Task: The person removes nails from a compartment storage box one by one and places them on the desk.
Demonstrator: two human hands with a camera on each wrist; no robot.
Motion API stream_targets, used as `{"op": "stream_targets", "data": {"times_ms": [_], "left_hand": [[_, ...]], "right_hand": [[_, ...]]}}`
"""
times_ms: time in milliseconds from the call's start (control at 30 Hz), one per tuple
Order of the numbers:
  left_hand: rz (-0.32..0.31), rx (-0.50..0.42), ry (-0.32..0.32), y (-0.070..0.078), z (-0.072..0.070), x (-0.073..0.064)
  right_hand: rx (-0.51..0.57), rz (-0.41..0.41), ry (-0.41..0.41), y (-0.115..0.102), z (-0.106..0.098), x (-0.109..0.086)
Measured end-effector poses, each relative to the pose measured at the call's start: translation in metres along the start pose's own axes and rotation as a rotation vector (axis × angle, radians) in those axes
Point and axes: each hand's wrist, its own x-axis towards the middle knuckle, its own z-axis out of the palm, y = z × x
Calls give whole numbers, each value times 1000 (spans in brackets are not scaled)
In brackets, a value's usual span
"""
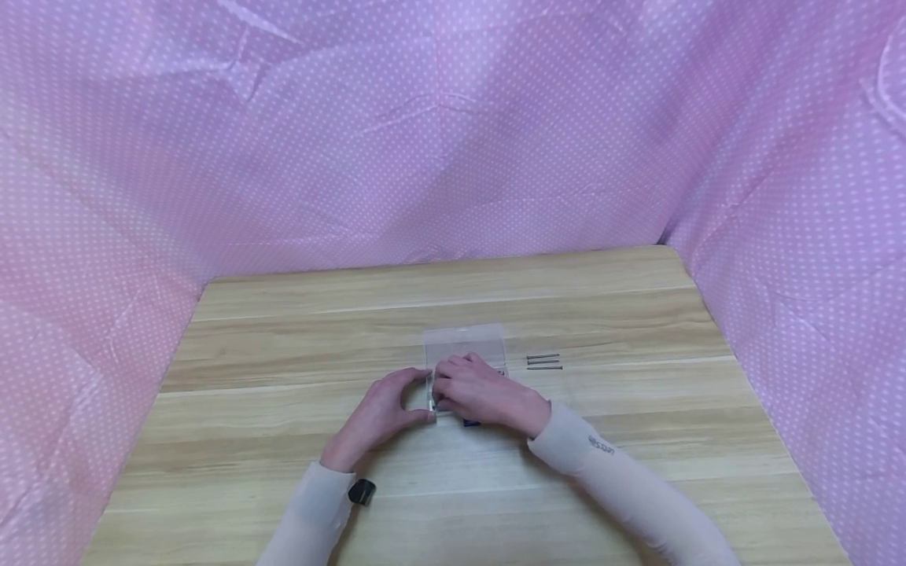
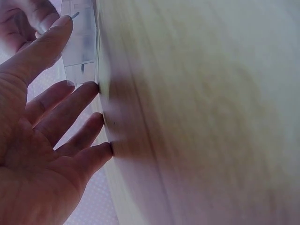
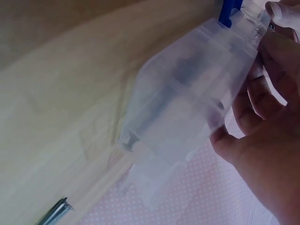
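Observation:
A clear plastic compartment box [image 1: 463, 341] stands with its lid raised at the back, mid-table. My left hand [image 1: 385, 409] holds the box's left end, thumb at the front corner and fingers at the back; in the left wrist view the hand [image 2: 51, 126] has its fingers spread beside the box [image 2: 79, 44]. My right hand [image 1: 477, 389] bends over the box's left part. In the right wrist view its thumb and forefinger pinch a small dark metal piece [image 3: 272, 27], mostly hidden. A blue piece [image 3: 227, 11] shows at the box's front side.
Three long nails [image 1: 543, 362] lie side by side right of the box on the wooden table [image 1: 602, 479]. Pink dotted cloth [image 1: 439, 141] hangs around the table's back and sides. A black device [image 1: 362, 492] sits at the left wrist.

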Motion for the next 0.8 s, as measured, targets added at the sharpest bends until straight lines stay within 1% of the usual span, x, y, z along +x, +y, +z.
{"op": "stream_targets", "data": {"times_ms": [100,233,367,533,800], "left_hand": [[12,9,9,0,1,0],[13,12,11,-1,2,0],[6,10,7,0,2,0],[14,8,12,-1,2,0],[24,10,23,-1,2,1]], "right_hand": [[49,7,22,1,-1,-2],[89,24,27,3,-2,-4],[109,33,38,4,-1,-5],[114,33,68,5,1,-7],[141,42,99,6,-7,-11]]}}
